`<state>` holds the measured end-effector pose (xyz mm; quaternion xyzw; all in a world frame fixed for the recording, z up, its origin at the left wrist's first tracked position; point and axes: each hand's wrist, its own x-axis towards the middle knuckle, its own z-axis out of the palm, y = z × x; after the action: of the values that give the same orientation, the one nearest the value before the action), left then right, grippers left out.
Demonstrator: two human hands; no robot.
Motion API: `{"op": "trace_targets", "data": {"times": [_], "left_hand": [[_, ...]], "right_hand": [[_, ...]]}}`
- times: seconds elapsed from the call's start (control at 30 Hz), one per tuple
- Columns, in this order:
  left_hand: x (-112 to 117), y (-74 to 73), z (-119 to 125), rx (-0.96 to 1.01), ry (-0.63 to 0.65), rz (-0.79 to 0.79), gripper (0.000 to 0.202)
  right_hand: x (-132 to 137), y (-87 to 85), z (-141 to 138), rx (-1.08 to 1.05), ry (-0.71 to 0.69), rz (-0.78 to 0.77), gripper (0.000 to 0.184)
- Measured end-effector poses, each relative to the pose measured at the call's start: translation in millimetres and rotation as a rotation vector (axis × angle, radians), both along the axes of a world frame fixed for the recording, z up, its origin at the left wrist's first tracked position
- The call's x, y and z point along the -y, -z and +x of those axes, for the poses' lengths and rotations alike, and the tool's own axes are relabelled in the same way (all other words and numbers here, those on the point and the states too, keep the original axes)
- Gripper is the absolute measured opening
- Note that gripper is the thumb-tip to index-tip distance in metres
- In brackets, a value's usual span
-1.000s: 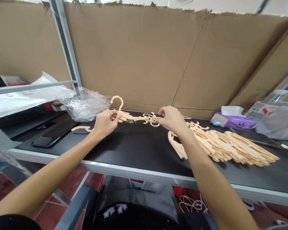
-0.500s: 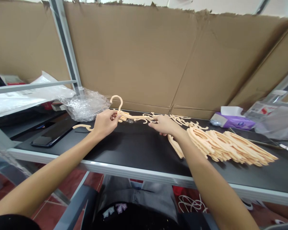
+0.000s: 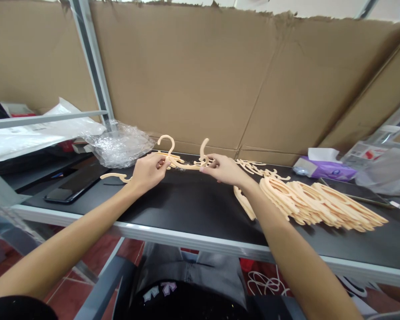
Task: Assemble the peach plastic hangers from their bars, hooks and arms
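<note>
A pale peach plastic clothes hanger is stretched between my two hands above the black tabletop. My left hand pinches it just below its upright hook. One hanger arm sticks out left of that hand. My right hand has thumb and fingers closed on a curved peach piece, which stands upright where the bar's right end meets my fingertips. Whether that piece is joined to the bar I cannot tell. Behind my hands lie loose peach hanger parts, partly hidden.
Stacked peach hangers lie to the right, with a single piece near my right forearm. A purple tissue pack is at the back right. On the left are a dark phone and clear plastic wrap. Cardboard walls the back.
My right hand has lifted from the loose parts and moved slightly left, bringing up the curved piece. My left hand, with the hanger, has shifted slightly right.
</note>
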<state>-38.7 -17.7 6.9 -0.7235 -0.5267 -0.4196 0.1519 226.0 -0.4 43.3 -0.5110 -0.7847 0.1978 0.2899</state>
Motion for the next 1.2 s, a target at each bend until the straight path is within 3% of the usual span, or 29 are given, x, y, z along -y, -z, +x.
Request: {"op": "trace_targets", "data": {"times": [0.33, 0.6, 0.93, 1.07, 1.2], "left_hand": [[0.6, 3.2, 2.5, -0.005, 0.112, 0.014, 0.020], [-3.1, 9.0, 2.7, -0.025, 0.201, 0.055, 0.018], [-3.5, 11.0, 2.9, -0.027, 0.230, 0.049, 0.016], [-3.7, 10.5, 2.7, -0.033, 0.260, 0.078, 0.016], [-2.6, 9.8, 4.2, -0.047, 0.246, 0.053, 0.017]], "right_hand": [[-4.0, 23.1, -13.1, 0.202, -0.200, 0.237, 0.041], [2.0, 19.4, -18.5, 0.160, -0.333, 0.147, 0.028], [8.0, 12.3, -20.3, 0.182, -0.318, 0.001, 0.027], [8.7, 13.9, -21.3, 0.193, -0.357, 0.000, 0.025], [9.4, 15.9, -22.7, 0.265, -0.300, 0.036, 0.020]]}}
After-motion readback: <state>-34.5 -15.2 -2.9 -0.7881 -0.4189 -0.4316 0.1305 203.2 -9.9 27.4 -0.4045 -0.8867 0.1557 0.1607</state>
